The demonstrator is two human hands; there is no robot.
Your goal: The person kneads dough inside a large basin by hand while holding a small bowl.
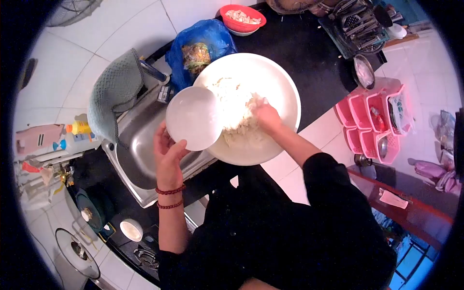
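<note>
My left hand (169, 157) grips the rim of a round white bowl (194, 118), with the thumb at its lower edge. This bowl is held over the left edge of a large white basin (285, 92). Inside the basin lies a pale, crumbly mass (237, 123), partly washed out by glare. My right hand (264, 114) is in the basin at the mass, its fingers bent and partly lost in the bright light. Whether those fingers hold any of the mass is hard to make out.
A steel sink (140, 145) with a grey-green cloth (113, 92) is at the left. Behind the basin are a blue plastic bag (176, 53) and a red bowl (229, 21). Pink racks (369, 121) stand right; a small white bowl (131, 230) sits lower left.
</note>
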